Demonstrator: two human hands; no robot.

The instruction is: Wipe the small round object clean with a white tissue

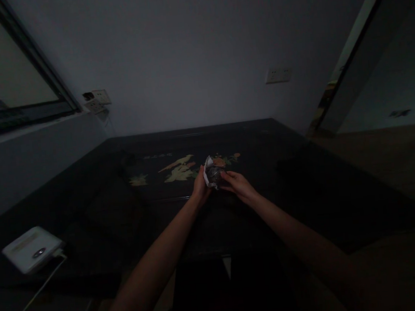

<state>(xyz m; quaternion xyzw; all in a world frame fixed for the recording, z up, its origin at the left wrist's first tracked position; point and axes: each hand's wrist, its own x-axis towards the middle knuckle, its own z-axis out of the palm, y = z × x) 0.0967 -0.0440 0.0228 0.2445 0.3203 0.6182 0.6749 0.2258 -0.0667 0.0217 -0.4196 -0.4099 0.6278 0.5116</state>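
Both my arms reach out over a dark table (304, 185) painted with birds and flowers (179, 170). My left hand (200, 187) and my right hand (236, 184) meet over its middle and both grip a small crinkled silvery wrapper or packet (212, 174). The fingers of each hand are closed on its sides. What the packet holds is too dark to make out.
A white box-shaped device (32, 248) with a white cable (34, 296) lies on the table's near left. Wall sockets (95, 101) sit at the back left, another socket plate (278, 75) at the back right. A window frame (22, 113) is on the left, a doorway (348, 61) on the right.
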